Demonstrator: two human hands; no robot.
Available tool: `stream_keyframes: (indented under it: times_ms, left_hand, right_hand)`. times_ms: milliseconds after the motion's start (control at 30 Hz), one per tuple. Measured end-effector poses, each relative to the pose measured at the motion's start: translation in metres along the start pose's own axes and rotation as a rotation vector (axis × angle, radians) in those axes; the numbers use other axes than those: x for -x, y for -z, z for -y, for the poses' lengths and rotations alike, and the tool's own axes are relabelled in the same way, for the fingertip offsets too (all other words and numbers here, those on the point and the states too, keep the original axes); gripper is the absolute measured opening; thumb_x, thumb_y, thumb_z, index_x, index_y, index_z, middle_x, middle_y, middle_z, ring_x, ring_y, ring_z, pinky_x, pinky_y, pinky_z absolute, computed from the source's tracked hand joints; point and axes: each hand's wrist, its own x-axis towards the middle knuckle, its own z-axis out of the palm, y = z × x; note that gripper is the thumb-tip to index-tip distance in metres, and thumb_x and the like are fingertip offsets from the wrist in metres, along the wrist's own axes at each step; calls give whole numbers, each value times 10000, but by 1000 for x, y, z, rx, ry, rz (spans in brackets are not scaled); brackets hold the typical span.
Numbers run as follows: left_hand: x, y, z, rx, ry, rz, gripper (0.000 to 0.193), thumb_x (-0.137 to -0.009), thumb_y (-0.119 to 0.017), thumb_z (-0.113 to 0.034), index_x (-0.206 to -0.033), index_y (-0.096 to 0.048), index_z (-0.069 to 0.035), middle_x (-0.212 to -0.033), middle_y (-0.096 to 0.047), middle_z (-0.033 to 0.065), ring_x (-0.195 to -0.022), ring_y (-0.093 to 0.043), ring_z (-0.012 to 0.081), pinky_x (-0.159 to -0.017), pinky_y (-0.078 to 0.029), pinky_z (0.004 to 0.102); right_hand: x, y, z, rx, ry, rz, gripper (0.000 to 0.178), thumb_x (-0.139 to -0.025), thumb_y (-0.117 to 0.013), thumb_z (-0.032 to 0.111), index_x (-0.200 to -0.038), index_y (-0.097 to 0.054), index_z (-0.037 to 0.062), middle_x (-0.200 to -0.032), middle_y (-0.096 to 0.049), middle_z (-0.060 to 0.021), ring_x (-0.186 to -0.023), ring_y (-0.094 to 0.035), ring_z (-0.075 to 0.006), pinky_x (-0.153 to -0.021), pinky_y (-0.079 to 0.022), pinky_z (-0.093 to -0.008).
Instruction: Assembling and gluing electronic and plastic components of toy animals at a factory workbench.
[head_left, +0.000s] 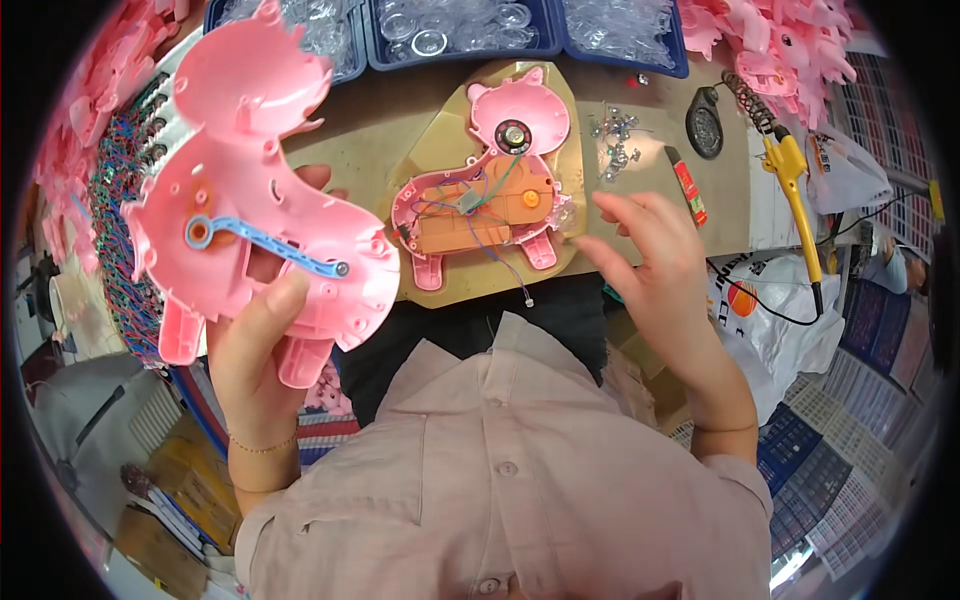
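My left hand (250, 345) grips a pink animal-shaped toy shell half (335, 220), raised at the left with its hollow inside up. A blue plastic lever (275, 245) with a ring at one end lies across that inside, and a screw shows at its other end. On the table in front of me rests a matching pink shell half (520, 105). It holds a round speaker (514, 135), an orange mechanism box (470, 228) and thin wires. My right hand (660, 255) hovers beside it, thumb and fingers apart, near a small clear plastic piece (565, 215).
Blue bins (465, 50) of clear plastic parts line the back. Small metal parts (618, 145), a red-and-black cutter (686, 185) and a black oval object (705, 125) lie to the right. A yellow-handled tool (790, 170) hangs from a coiled cord. Bundled wires (125, 220) lie left.
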Motion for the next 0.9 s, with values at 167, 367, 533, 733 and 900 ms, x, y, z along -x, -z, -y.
stream_keyframes:
  times_ms: [167, 367, 533, 733, 900]
  left_hand:
    - [6, 19, 3, 0, 72, -64, 488, -837, -568, -68, -1288, -419, 43, -1158, -570, 141, -1056, -596, 225, -906, -489, 358]
    - [-7, 6, 8, 73, 94, -97, 406, -902, -558, -82, -1271, -448, 48, -1152, -588, 133, -1052, -602, 211, -902, -491, 351]
    - [-7, 22, 6, 108, 233, 72, 376, -949, -508, -141, -1267, -462, 54, -1085, -632, 166, -959, -645, 217, -842, -523, 331]
    - [-12, 23, 14, -53, 202, -5, 395, -976, -476, -236, -1237, -478, 60, -1021, -641, 217, -885, -667, 267, -769, -553, 345]
    - [-18, 6, 23, -106, 127, 105, 416, -854, -667, -84, -1226, -511, 18, -1060, -627, 59, -912, -609, 105, -774, -501, 255]
  right_hand:
    - [-5, -8, -1, 131, 166, -16, 277, -726, -752, 161, -955, -638, 53, -836, -557, -47, -775, -565, -234, -687, -402, -358]
    - [-20, 0, -2, 116, 161, 169, 253, -732, -739, 116, -962, -654, 51, -827, -571, -49, -735, -544, -247, -680, -417, -354]
    - [0, -1, -2, 28, 325, -17, 235, -748, -691, 72, -982, -667, 75, -936, -601, -54, -765, -558, -204, -666, -441, -330]
    - [-17, -15, 16, -125, 781, 258, 196, -727, -691, 60, -918, -648, 40, -950, -640, -61, -771, -606, -189, -607, -459, -319]
    - [-35, -21, 30, -447, 421, 236, 181, -738, -758, 74, -859, -641, 10, -760, -641, -47, -650, -615, -185, -590, -473, -310]
